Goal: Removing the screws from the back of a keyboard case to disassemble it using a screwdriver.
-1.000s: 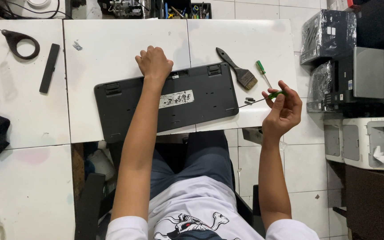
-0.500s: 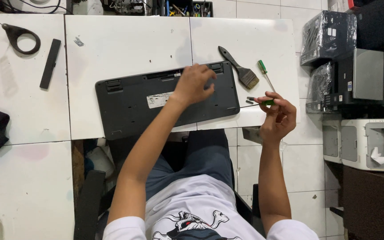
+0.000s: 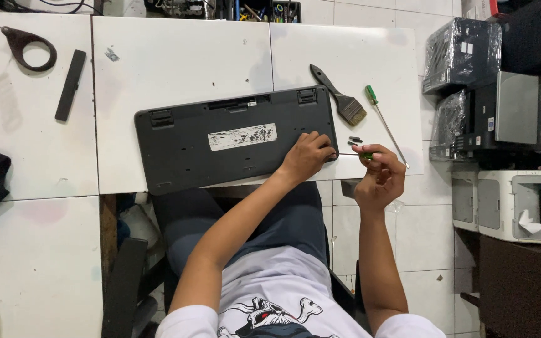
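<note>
While the left hand (image 3: 308, 156) covers the keyboard (image 3: 233, 141) corner, the right hand (image 3: 380, 175) hides its screwdriver (image 3: 353, 154).

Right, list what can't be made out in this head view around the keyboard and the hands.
- Keyboard: it lies underside up, so its key side is hidden.
- Right hand: its fingers cover most of the small green-handled screwdriver; the tip is too thin to see clearly.
- Left hand: covers the keyboard's near right corner.
- Small dark parts beside the brush: too small to identify.
- Shelf items at the top edge: cut off.
</note>
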